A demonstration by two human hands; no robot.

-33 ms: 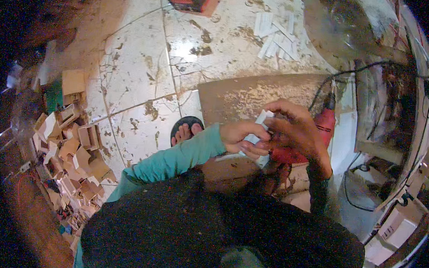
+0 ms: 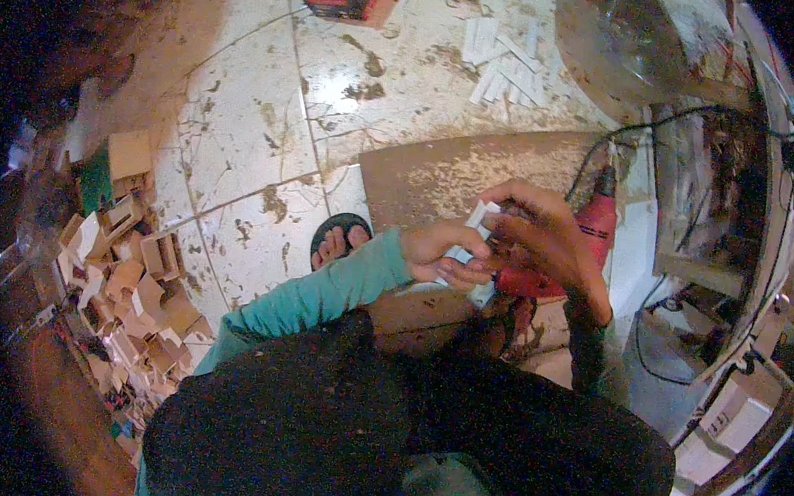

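Observation:
A white rectangular strip is held at a slant in front of me, above a brown board. My left hand, at the end of a teal sleeve, is closed around it with the thumb on top. My right hand curls over the strip's far end and right side, its fingers dark and partly blurred. Just beyond and under that hand, a red power tool with a dark nose rests by the board, its near part partly covered by my hand.
Brown worn board lies on the dirty tiled floor. Farther off are a pile of white strips and a red box. Cardboard pieces heap at left. A black cable runs right; a sandaled foot stands nearby.
The whole view has shifted very slightly. Both hands stay on the white strip.

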